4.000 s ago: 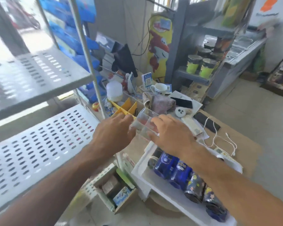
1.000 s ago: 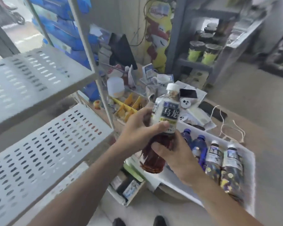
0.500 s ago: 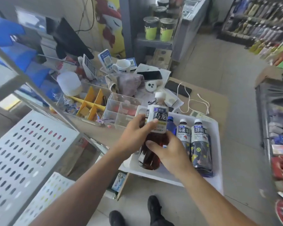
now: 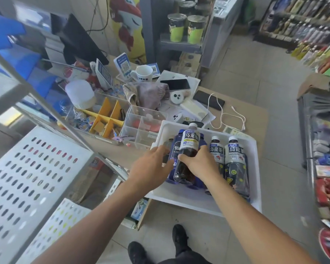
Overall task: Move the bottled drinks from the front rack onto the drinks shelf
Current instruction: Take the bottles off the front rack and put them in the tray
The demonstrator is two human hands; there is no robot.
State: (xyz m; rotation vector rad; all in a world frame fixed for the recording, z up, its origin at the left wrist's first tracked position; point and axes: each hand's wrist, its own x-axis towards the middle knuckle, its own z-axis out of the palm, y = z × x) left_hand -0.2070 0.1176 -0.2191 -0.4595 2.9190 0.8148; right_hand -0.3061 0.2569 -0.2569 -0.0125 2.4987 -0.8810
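A white tray [image 4: 256, 168] on the counter holds several bottled drinks. My right hand [image 4: 201, 165] grips a brown oolong tea bottle [image 4: 189, 147] with a white cap, holding it upright just over the tray's left side. My left hand [image 4: 151, 168] reaches in beside it, its fingers touching a blue soda bottle [image 4: 175, 149] behind the tea bottle. Two more dark tea bottles [image 4: 216, 152] [image 4: 234, 156] stand in the tray to the right. A white perforated metal shelf [image 4: 36, 168] is at the left, with another level above it.
The counter behind the tray holds a clear divided box [image 4: 141, 126], a yellow organiser [image 4: 107, 119], a cloth, a mug [image 4: 144, 73], phones and a white cable [image 4: 227, 115]. A slanted shelf post [image 4: 51, 111] crosses at the left. Stocked racks line the right side.
My left hand has come off the tea bottle and moved to the blue bottle. My right hand has lowered the tea bottle toward the tray. The view has tilted down and right.
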